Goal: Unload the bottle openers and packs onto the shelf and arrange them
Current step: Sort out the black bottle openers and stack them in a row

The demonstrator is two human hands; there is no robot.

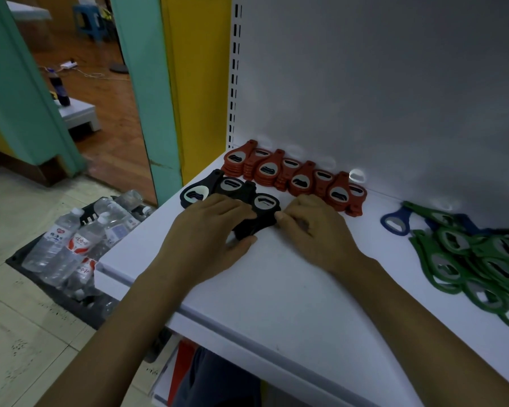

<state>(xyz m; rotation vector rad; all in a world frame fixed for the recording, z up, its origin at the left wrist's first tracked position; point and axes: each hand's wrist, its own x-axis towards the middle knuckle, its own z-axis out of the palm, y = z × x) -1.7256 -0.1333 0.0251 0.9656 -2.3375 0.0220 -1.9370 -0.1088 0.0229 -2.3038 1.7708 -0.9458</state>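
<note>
Both forearms reach in over the front edge of the white shelf (276,289). The left hand (209,230) lies over the near end of a stack of black bottle openers (263,202), with its fingers across the top and its thumb against the near side, so that it grips the stack. The right hand (315,230) meets the same stack from the right; its fingers are curled and its fingertips pinch the stack's right edge. The black bottle openers rest on the shelf, toward its left end, in a short row of overlapping stacks.

Just behind them, along the back panel (365,83), red bottle openers (300,180) stand in a row of stacks with alternate stacks turned end for end. To the right, well apart from the hands, green bottle openers (465,259) lie in a loose pile, with a blue bottle opener (394,220) at its left edge.

Left of the shelf, on the tiled floor, a black crate (15,257) holds water bottles (71,245).
</note>
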